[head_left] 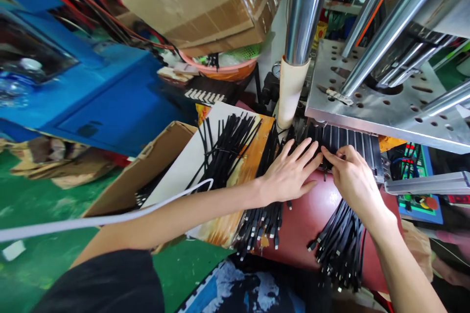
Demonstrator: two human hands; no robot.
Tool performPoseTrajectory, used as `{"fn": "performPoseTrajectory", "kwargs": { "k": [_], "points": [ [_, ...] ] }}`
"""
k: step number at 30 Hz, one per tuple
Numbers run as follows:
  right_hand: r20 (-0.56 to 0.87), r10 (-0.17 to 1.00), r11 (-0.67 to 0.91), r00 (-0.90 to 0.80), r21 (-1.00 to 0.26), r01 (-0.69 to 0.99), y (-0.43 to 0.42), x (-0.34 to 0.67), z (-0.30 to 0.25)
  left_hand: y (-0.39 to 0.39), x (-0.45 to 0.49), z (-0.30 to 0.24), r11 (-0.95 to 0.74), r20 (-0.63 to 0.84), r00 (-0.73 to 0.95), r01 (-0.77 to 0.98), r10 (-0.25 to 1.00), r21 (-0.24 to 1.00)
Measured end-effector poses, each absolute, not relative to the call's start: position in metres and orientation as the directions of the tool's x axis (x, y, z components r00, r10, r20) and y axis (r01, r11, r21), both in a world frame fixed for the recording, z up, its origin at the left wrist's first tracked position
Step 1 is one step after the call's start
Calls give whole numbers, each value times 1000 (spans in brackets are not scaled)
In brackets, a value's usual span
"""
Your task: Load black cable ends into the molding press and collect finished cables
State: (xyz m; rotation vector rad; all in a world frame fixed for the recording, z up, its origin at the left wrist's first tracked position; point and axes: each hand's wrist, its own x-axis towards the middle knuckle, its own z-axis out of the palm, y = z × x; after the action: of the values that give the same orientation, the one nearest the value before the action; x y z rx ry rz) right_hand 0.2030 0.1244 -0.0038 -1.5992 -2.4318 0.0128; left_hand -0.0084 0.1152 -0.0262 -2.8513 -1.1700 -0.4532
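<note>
One open-fingered left hand and one curled right hand, grip unclear, at the black fixture near black cables.

Slim black cables in loose bunch, pale plugs toward me, lying on red surface below my right hand. Second bunch runs beneath my left hand, plugs nearer me. Third bunch farther left, fanned at far end.

white glare on red surface
</note>
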Motion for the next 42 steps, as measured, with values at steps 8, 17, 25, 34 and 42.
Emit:
{"fn": "performPoseTrajectory", "kwargs": {
  "k": [8,17,25,34,42],
  "points": [
    [174,940,294,-294,29,955,193,182,-6,194,5,-19,-672,281,623,729,730,129],
    [199,954,242,-224,-70,968,234,183,4,241,18,-20,-665,324,585,697,744,268],
    [-142,973,156,-181,-168,973,15,125,-29,40,-58,-9,-261,50,406,482,912,836],
    [-369,907,39,-203,-408,912,-34,142,-37,-62,-51,-49,623,-526,475,-62,706,780],
    [-688,709,-658,-156,-725,204,-168,178,-81,-57,-9,-58,542,-450,420,-126,788,831]
  ]
}}
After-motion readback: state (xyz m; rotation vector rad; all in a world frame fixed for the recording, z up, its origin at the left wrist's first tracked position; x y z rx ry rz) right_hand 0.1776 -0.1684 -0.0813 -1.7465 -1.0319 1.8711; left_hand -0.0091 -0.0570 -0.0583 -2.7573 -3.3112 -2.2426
